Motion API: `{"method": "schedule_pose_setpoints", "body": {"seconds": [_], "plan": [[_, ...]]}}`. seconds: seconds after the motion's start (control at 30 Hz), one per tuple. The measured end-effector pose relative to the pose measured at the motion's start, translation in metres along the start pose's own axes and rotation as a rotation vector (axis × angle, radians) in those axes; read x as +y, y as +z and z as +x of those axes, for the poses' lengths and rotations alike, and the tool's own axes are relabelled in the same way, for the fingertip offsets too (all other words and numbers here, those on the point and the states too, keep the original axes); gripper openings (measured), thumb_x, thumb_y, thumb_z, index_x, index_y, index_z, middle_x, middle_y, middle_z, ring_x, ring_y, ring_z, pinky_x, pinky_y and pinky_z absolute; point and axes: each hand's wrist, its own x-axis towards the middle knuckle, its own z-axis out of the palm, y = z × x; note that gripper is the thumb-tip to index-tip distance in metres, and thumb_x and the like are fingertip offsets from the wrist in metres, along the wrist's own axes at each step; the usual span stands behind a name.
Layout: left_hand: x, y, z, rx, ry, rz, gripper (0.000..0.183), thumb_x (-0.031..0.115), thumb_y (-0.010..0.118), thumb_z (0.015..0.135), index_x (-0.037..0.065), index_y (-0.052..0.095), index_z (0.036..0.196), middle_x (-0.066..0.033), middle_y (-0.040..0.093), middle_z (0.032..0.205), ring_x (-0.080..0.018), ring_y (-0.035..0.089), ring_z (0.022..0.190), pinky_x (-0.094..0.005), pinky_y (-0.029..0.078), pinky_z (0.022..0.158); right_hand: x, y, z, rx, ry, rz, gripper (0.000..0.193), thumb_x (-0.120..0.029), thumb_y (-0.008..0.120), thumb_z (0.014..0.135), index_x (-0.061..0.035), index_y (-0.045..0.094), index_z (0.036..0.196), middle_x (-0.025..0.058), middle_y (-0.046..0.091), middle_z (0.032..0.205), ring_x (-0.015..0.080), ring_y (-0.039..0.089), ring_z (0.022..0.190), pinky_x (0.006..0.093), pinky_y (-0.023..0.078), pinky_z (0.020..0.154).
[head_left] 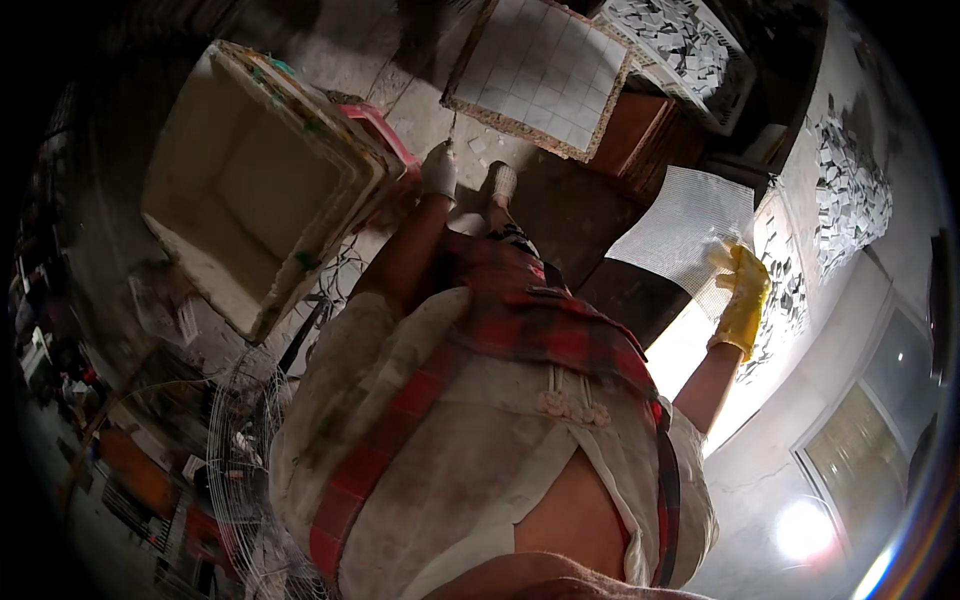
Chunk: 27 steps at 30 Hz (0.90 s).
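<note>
My right hand (742,295), in a yellow glove, is closed on the lower right edge of a white mesh sheet (685,222). The sheet hangs out flat to the left of the fingers. My left hand (440,172), in a whitish glove, is closed around a thin, stick-like tool (453,126) whose tip points away from me. Just beyond that tip lies a board of pale square tiles (535,75) with a rough, crumbly brown edge. The tool's exact kind is too small to make out.
A large whitish foam box (250,185) with worn edges stands at left, beside a pink plastic rim (378,130). A white crate (690,50) of small tile pieces is at far right. More pieces are heaped on the right-hand table (850,195). A wire basket (240,450) sits lower left.
</note>
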Motion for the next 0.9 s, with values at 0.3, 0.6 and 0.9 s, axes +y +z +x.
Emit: {"method": "schedule_pose_setpoints", "body": {"seconds": [0.3, 0.6, 0.9], "plan": [[-0.017, 0.010, 0.010, 0.069, 0.028, -0.023, 0.032, 0.031, 0.052, 0.093, 0.004, 0.067, 0.103, -0.0127, 0.071, 0.090, -0.0252, 0.068, 0.083, -0.0370, 0.052, 0.077, 0.000, 0.012, 0.021, -0.040, 0.017, -0.016, 0.033, -0.026, 0.048, 0.096, -0.0036, 0.066, 0.111, 0.0088, 0.073, 0.085, 0.0137, 0.057, 0.068, 0.0288, 0.045, 0.083], [0.006, 0.009, 0.008, 0.139, 0.031, 0.106, 0.036, 0.040, 0.055, 0.091, 0.007, 0.071, 0.094, -0.0094, 0.070, 0.079, -0.0239, 0.067, 0.073, -0.0366, 0.054, 0.071, 0.032, 0.013, 0.052, -0.078, 0.099, -0.076, 0.041, -0.033, 0.048, 0.092, -0.0040, 0.067, 0.113, 0.0105, 0.071, 0.092, 0.0200, 0.057, 0.081, 0.0365, 0.039, 0.094], [0.041, 0.029, 0.046, -0.001, -0.324, -0.337, 0.035, 0.041, 0.057, 0.089, 0.007, 0.067, 0.083, -0.0064, 0.065, 0.071, -0.0173, 0.060, 0.061, -0.0349, 0.046, 0.058, 0.024, 0.018, 0.050, -0.094, 0.126, -0.068, 0.033, -0.021, 0.051, 0.092, 0.0009, 0.067, 0.111, 0.0096, 0.072, 0.087, 0.0182, 0.061, 0.078, 0.0320, 0.043, 0.086]]}}
